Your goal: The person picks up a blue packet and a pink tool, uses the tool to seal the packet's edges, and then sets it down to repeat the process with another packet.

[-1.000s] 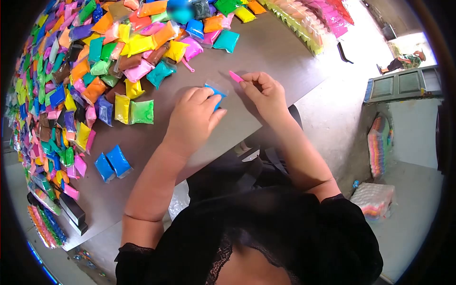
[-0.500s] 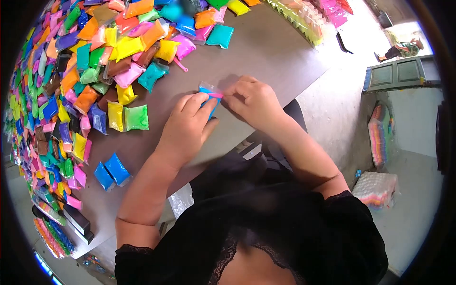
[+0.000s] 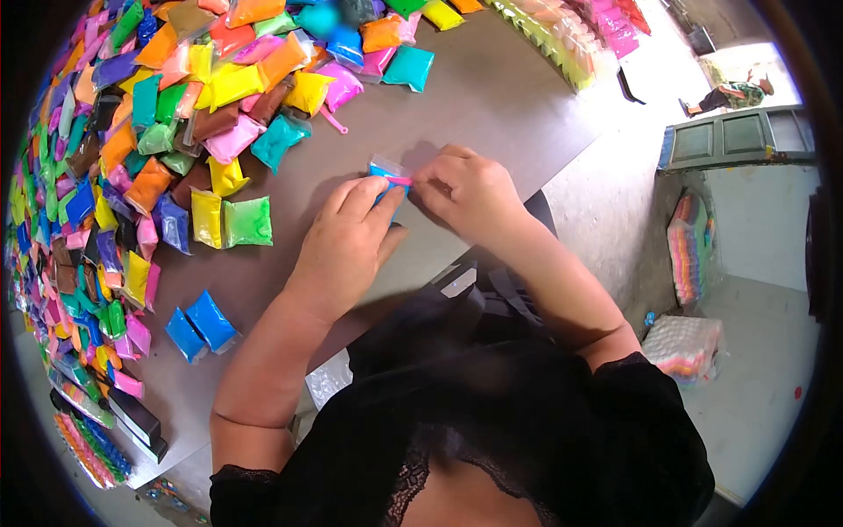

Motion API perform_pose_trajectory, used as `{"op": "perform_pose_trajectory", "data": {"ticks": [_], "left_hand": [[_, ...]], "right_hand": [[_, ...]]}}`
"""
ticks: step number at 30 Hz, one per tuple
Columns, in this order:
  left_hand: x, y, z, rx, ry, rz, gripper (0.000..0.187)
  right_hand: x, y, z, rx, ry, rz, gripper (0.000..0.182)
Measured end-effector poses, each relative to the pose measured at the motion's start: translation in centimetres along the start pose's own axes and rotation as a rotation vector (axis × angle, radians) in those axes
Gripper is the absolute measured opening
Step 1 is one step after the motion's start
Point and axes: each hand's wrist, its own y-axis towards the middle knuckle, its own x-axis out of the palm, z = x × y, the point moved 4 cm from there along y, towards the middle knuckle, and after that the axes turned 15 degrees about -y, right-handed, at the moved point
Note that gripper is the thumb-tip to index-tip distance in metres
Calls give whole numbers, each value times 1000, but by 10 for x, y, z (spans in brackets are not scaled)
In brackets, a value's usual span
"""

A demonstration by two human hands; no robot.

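On the grey-brown table, my left hand is closed over a small blue clay-like packet, whose clear top edge sticks out beyond the fingers. My right hand pinches the end of a thin pink plastic stick. The stick lies across the packet, close to the left fingertips. Most of the packet is hidden under the left hand. Two more blue packets lie side by side, left of my left forearm. A yellow packet and a green packet rest farther up.
A large heap of coloured packets covers the table's left and far side. Another pink stick pokes out beside it. Clear trays stand at the far edge. A black box is at lower left. Another person is outside the doorway.
The view has shifted slightly. Both hands stay at the packet, with the pink stick still across it; the left fingers have moved a little over the packet.
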Motion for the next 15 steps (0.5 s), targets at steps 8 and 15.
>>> {"op": "perform_pose_trajectory", "data": {"ticks": [8,15], "left_hand": [[-1,1,3,-3,-39,27,42],[-2,0,3,2,-22,12,44]], "right_hand": [[7,-4,4,-59,-132,10,10],[5,11,-4,-95,-124,81,10]]}}
